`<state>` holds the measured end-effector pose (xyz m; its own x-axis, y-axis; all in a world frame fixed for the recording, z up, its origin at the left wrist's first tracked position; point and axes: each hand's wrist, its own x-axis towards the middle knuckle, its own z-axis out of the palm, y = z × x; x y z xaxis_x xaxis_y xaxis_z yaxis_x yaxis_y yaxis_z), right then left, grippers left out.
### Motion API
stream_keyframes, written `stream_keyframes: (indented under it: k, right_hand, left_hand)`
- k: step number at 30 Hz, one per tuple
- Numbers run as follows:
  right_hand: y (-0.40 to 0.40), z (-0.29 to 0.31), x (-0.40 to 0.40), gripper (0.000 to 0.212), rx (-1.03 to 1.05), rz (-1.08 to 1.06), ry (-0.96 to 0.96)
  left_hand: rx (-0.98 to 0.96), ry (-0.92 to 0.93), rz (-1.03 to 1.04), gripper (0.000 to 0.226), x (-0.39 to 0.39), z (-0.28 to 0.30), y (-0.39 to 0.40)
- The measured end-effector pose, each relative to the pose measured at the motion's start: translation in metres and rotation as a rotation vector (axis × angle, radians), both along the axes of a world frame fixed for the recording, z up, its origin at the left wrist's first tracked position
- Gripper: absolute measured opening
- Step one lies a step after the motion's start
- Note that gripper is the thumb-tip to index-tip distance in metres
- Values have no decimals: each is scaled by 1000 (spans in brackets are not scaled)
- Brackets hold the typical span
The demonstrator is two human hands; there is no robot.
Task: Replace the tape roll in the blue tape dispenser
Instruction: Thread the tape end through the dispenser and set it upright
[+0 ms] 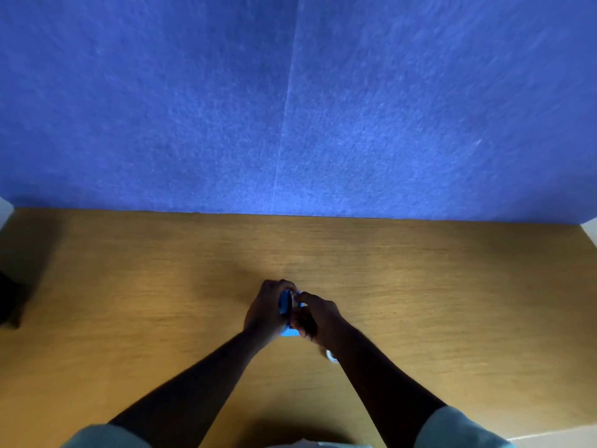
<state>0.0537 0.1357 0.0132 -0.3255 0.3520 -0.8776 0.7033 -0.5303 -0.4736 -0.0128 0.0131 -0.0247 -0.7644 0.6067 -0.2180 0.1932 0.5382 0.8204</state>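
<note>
The blue tape dispenser (286,308) is at the middle of the wooden table (436,286), held between both hands. My left hand (265,310) wraps around its left side. My right hand (318,316) grips its right side, with the fingertips at the top by a pale tape roll (295,298) that is mostly hidden. A second small whitish tape roll (331,356) lies on the table, partly hidden under my right wrist. The frame is blurred, so finer detail is lost.
A blue felt partition (290,101) stands along the table's far edge. A dark object (8,300) sits at the left edge of the table. White surfaces show at the far left and right corners.
</note>
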Motion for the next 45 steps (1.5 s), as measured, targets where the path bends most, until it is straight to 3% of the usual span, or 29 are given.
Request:
stream_keyframes:
  k: [9, 15, 45]
  right_hand:
    - [-3, -1, 3, 18, 47, -13, 47]
    - [-12, -7, 9, 14, 114, 16, 20]
    - [-39, -16, 45, 19, 284, -41, 49]
  left_hand:
    - [-10, -11, -23, 41, -3, -5, -2]
    - [-6, -14, -25, 57, -5, -10, -7]
    - [-18, -33, -19, 65, -15, -11, -6]
